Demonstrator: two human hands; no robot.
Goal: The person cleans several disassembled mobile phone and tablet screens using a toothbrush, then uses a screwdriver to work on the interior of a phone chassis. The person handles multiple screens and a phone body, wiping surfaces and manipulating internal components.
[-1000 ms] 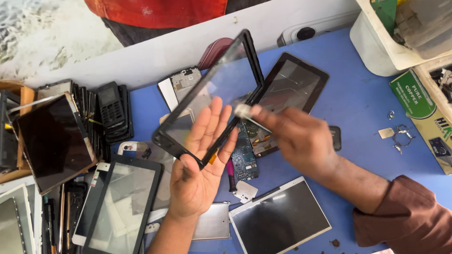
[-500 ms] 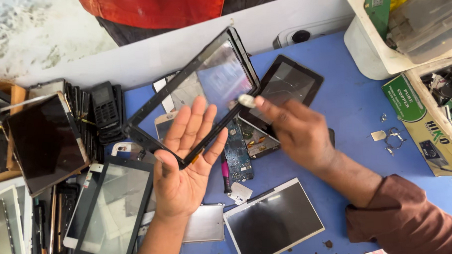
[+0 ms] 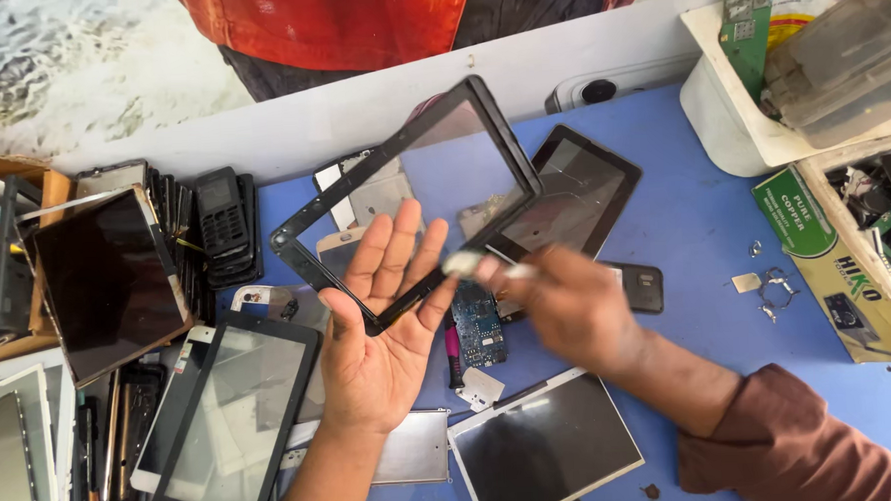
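Left hand (image 3: 384, 332) is spread flat, palm up, under the black-framed touch panel (image 3: 409, 197), which is held tilted above the blue tabletop (image 3: 692, 232). Right hand (image 3: 566, 310), blurred, is seen pinching what is possibly a white cloth (image 3: 463, 264) at the panel's lower edge.

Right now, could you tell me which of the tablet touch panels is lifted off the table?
The black-framed clear panel resting tilted on the left hand, with the right hand at its edge. The panel by the wrist and the dark one behind lie flat.
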